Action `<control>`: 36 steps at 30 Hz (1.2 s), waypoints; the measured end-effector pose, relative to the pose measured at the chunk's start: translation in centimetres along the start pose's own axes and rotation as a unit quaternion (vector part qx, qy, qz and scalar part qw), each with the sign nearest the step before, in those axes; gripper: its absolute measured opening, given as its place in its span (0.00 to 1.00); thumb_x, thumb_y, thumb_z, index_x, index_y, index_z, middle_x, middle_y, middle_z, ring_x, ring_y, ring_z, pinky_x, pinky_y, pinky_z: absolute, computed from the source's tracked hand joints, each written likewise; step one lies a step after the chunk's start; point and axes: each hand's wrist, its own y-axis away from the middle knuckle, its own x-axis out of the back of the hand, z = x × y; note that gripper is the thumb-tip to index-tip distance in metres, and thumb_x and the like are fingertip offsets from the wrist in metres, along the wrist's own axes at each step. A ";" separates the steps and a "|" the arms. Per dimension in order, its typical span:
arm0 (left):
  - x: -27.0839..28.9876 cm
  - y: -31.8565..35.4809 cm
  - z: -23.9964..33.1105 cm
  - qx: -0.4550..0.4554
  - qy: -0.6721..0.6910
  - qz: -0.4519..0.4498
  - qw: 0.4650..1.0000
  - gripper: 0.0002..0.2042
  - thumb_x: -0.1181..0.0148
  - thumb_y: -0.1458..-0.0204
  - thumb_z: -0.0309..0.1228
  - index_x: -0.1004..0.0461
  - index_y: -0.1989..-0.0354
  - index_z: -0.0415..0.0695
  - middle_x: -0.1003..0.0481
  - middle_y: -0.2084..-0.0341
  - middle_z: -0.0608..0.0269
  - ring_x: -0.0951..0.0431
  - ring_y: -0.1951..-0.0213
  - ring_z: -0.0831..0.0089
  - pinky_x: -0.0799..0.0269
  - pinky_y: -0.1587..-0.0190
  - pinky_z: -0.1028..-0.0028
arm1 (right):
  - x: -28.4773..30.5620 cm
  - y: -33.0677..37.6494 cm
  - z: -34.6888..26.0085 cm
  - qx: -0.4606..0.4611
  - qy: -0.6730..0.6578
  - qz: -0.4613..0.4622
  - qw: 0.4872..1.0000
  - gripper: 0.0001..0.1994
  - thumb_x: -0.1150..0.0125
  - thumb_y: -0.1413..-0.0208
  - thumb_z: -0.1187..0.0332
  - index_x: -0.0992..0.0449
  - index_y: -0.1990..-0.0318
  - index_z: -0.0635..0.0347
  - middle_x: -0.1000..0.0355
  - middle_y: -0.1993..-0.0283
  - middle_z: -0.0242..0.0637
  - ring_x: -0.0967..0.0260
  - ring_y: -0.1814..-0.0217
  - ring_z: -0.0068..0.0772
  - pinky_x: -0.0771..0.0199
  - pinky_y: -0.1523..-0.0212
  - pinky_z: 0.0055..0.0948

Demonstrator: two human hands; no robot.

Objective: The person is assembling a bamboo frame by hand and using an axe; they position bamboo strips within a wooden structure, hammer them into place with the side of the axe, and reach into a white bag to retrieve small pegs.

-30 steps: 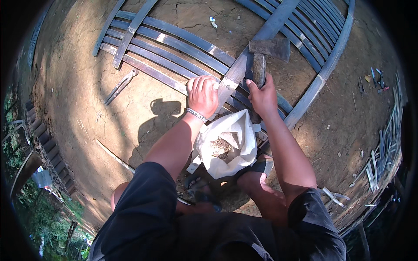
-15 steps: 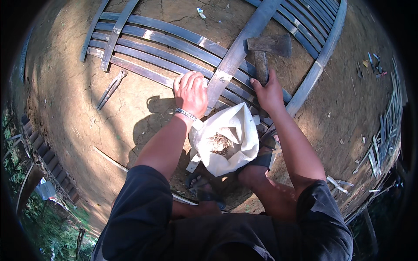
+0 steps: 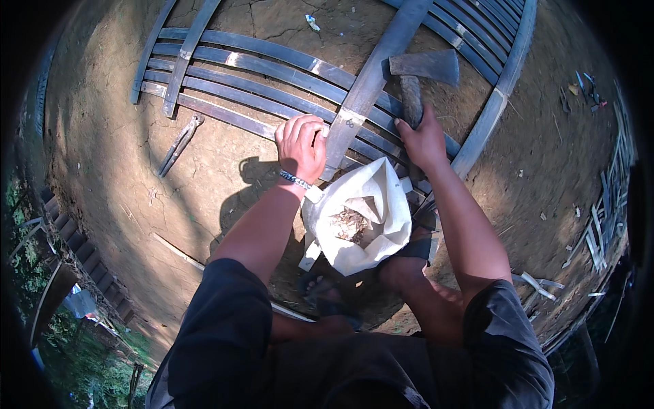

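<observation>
broadly, brown earth [image 3: 102,157] spreads to both sides of the white sack [image 3: 368,252], widest on its left. beyond the sack lies a slatted panel [image 3: 381,75] of dark strips, its broad middle bar ending just past the sack's far rim, its long side rail [image 3: 486,126] slanting away to the right. pale split strips [image 3: 599,238] lie well off to the sack's right. the sack itself sits between the forearms, mouth gaping upward, cloth edges crumpled, with dry brown shavings [image 3: 350,223] inside. just past its far right edge is the axe [image 3: 426,66], head away from the sack and above the panel, blade edge to the right; the right hand [image 3: 426,140] is wrapped round its wooden handle. left of the sack and farther out, long-handled pincers [image 3: 178,146] lie on the earth. the left hand [image 3: 302,143] rests back-up beyond the sack's left rim, against the bar's near end, fingers close together; i cannot tell whether they pinch anything. a bracelet [image 3: 295,179] circles that wrist.
</observation>
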 end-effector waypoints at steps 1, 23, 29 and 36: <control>0.0 0.1 0.3 0.018 0.012 -0.004 1.000 0.07 0.34 0.46 0.29 0.23 0.60 0.48 0.20 0.60 0.65 0.22 0.50 0.62 0.40 0.41 0.58 | -0.1 0.0 0.2 0.001 -0.004 0.000 1.000 0.37 0.32 0.44 0.56 0.39 0.33 0.69 0.25 0.46 0.67 0.27 0.41 0.66 0.29 0.39 0.50; -1.4 1.3 2.3 0.036 -0.012 0.036 0.999 0.05 0.26 0.53 0.31 0.17 0.69 0.53 0.23 0.68 0.71 0.24 0.59 0.67 0.40 0.45 0.61 | 1.5 0.8 -1.2 -0.043 -0.067 -0.057 0.995 0.37 0.31 0.44 0.59 0.38 0.32 0.71 0.23 0.47 0.61 0.23 0.43 0.56 0.27 0.41 0.42; -1.4 1.2 2.1 0.020 0.002 0.043 0.999 0.05 0.27 0.52 0.31 0.19 0.70 0.52 0.25 0.70 0.70 0.25 0.62 0.65 0.39 0.47 0.60 | 2.3 4.7 -0.1 0.030 -0.081 -0.089 0.992 0.36 0.30 0.43 0.59 0.37 0.34 0.72 0.21 0.51 0.58 0.21 0.47 0.53 0.24 0.45 0.42; -1.2 0.9 2.5 0.032 0.017 0.035 0.999 0.05 0.29 0.55 0.27 0.21 0.73 0.50 0.25 0.70 0.69 0.25 0.62 0.64 0.39 0.47 0.60 | 4.4 9.1 -1.0 0.149 0.011 -0.132 0.980 0.33 0.33 0.41 0.60 0.38 0.35 0.72 0.24 0.50 0.66 0.25 0.44 0.67 0.25 0.45 0.49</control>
